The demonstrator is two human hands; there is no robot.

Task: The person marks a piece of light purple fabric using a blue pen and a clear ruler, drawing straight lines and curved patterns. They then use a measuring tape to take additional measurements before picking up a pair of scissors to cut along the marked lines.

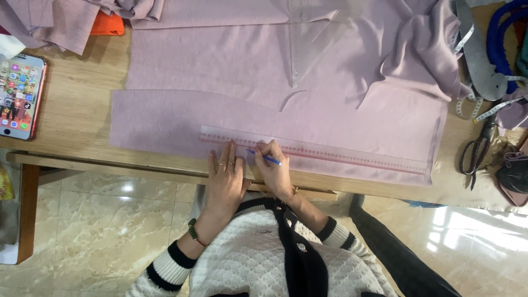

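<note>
A pale mauve fabric piece (165,118) lies flat on the wooden table (77,104). Along its near edge rests a long clear ruler (352,157) with red markings. My left hand (225,179) lies flat, fingers spread, pressing the ruler's left end and the fabric. My right hand (274,170) is closed around a blue pen (265,158), whose tip touches the fabric at the ruler's edge, just right of my left fingers.
A smartphone (19,94) with a lit screen lies at the table's left. More mauve fabric (423,49) is bunched at the back right. Black scissors (477,151), a measuring tape (467,104) and a grey curved template (484,71) lie at the right. An orange object (107,25) sits back left.
</note>
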